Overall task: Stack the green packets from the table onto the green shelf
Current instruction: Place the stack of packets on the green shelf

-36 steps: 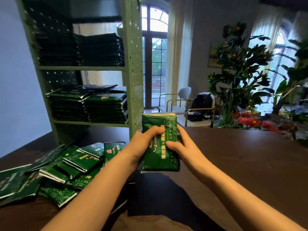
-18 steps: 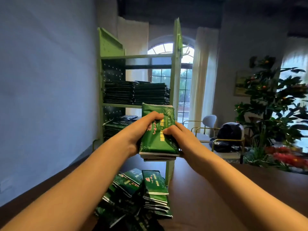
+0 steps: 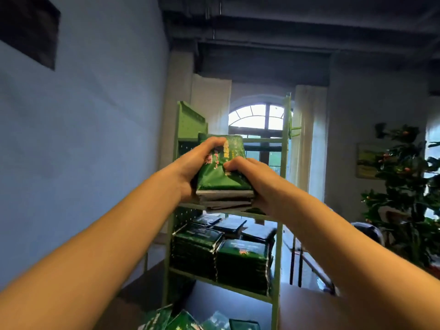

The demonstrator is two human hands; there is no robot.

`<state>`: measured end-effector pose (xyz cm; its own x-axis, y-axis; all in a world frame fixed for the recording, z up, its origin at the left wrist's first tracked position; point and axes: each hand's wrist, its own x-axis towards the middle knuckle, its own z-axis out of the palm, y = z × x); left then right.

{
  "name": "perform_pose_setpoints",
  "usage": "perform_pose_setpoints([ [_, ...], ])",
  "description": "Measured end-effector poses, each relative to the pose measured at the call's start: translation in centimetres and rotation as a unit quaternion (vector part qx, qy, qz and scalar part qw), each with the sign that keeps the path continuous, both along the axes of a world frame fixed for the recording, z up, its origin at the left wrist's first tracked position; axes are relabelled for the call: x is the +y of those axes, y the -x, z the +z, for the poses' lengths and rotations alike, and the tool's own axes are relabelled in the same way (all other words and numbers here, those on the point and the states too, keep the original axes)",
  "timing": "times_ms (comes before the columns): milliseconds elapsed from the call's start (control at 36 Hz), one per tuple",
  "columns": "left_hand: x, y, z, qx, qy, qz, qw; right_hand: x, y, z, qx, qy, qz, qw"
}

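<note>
Both hands hold a small stack of green packets [image 3: 223, 177] raised in front of the green shelf [image 3: 281, 177], level with its upper tiers. My left hand [image 3: 197, 163] grips the stack's left side, fingers curled over the top packet. My right hand [image 3: 247, 175] grips the right side, thumb on top. The held stack hides the middle tier behind it. On the lower tier stand two tall piles of packets [image 3: 240, 265], with a few loose ones lying behind them. Several loose packets [image 3: 190, 322] lie on the dark table at the bottom edge.
A blue wall runs along the left. Behind the shelf is an arched window [image 3: 259, 117] with pale curtains. A leafy plant with small fruit [image 3: 404, 186] stands at the right, with a chair [image 3: 366, 232] partly seen beside it. The dark table [image 3: 309, 310] spreads below.
Both hands have lifted the stack from table height up to the shelf's upper tiers. The view has tilted upward, so the table pile has dropped to the bottom edge.
</note>
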<state>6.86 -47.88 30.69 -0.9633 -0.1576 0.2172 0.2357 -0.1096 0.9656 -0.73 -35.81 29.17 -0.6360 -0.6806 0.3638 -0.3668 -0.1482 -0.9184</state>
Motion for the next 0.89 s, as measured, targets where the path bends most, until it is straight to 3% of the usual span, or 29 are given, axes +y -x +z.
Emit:
perform_pose_setpoints([
  [194,-1.9,-0.1,4.0,0.066,0.03,0.005,0.997,-2.5,0.9,5.8,-0.008,0.012,0.034,0.999],
  [333,-3.2,1.0,6.4,0.162,0.065,0.031,0.984,-4.4,2.3,9.9,-0.004,0.023,0.063,0.998],
  [583,-5.0,4.7,9.9,0.24,0.156,0.214,0.934,-6.4,4.6,14.9,-0.031,0.005,-0.008,0.999],
  [889,-7.6,10.6,11.3,0.19,0.159,0.252,0.936,-10.0,9.8,15.9,-0.048,-0.038,-0.041,0.997],
])
